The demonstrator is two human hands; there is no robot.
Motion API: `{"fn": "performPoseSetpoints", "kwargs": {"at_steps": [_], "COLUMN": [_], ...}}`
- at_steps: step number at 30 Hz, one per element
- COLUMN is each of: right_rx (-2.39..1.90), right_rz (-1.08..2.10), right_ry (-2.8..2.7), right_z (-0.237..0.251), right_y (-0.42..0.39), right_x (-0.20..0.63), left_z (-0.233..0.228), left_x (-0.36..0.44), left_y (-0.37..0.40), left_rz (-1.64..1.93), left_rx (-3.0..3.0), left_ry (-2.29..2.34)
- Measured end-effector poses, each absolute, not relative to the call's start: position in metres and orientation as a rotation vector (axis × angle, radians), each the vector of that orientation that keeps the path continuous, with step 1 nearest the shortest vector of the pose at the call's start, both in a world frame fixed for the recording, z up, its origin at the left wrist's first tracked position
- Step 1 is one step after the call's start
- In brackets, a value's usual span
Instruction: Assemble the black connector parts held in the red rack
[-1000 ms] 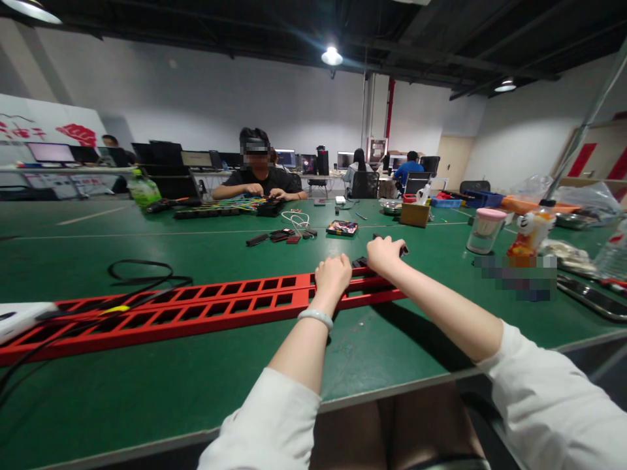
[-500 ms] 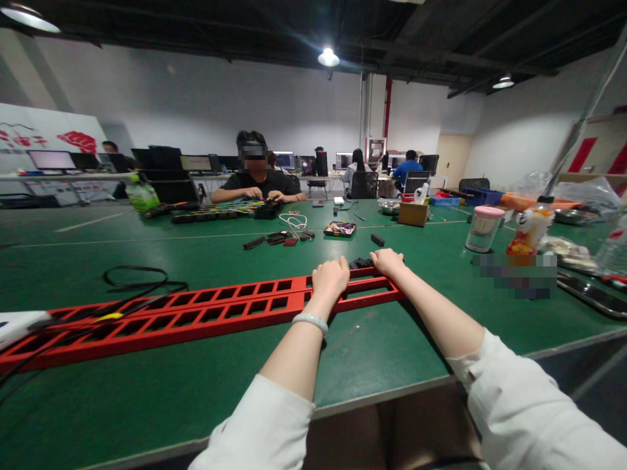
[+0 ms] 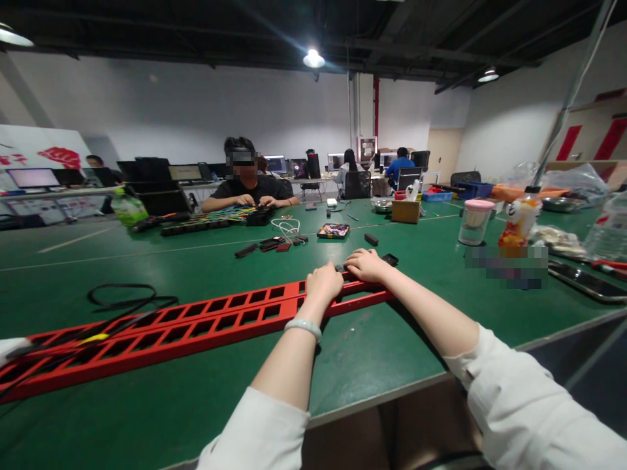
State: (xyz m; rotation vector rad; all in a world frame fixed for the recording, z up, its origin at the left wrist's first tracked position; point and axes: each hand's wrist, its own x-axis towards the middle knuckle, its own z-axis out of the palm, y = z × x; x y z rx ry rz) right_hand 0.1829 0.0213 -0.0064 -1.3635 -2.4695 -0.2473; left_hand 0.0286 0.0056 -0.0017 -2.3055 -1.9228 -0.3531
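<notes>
A long red slotted rail (image 3: 196, 320) lies across the green table (image 3: 382, 352), running from the left edge to the middle. My left hand (image 3: 323, 282) is curled in a fist on top of the rail near its right end. My right hand (image 3: 365, 264) lies over the rail's far bar just beyond, fingers bent and pointing left. Small black pieces (image 3: 339, 267) show between the two hands, and another black piece (image 3: 390, 259) lies just right of my right hand. What is under the right palm is hidden.
A black cable loop (image 3: 122, 297) lies left of the rail. Further off are black and red parts (image 3: 269, 246), a pink-lidded jar (image 3: 473, 222), a drink bottle (image 3: 519, 225) and a cardboard box (image 3: 406, 210). Across the table a person (image 3: 245, 186) handles coloured wires.
My right hand has drawn back from the black piece further out and come down on the rail's far bar next to my left hand. The left hand stayed on the rail.
</notes>
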Motion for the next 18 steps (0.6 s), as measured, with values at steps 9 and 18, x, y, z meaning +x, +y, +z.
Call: {"fn": "performPoseSetpoints", "kwargs": {"at_steps": [9, 18], "right_rx": [-1.408, -1.462], "right_rz": [-0.2, -0.149], "right_ry": [-2.476, -2.431], "right_z": [-0.0107, -0.0127], "right_y": [0.0277, 0.029], "right_x": [0.1846, 0.187], "left_z": [-0.0038, -0.0041], "left_x": [0.0257, 0.029], "left_y": [0.0122, 0.0119], "left_rz": [-0.219, -0.256], "left_rx": [-2.474, -2.47], "left_ry": [-1.73, -1.74]}}
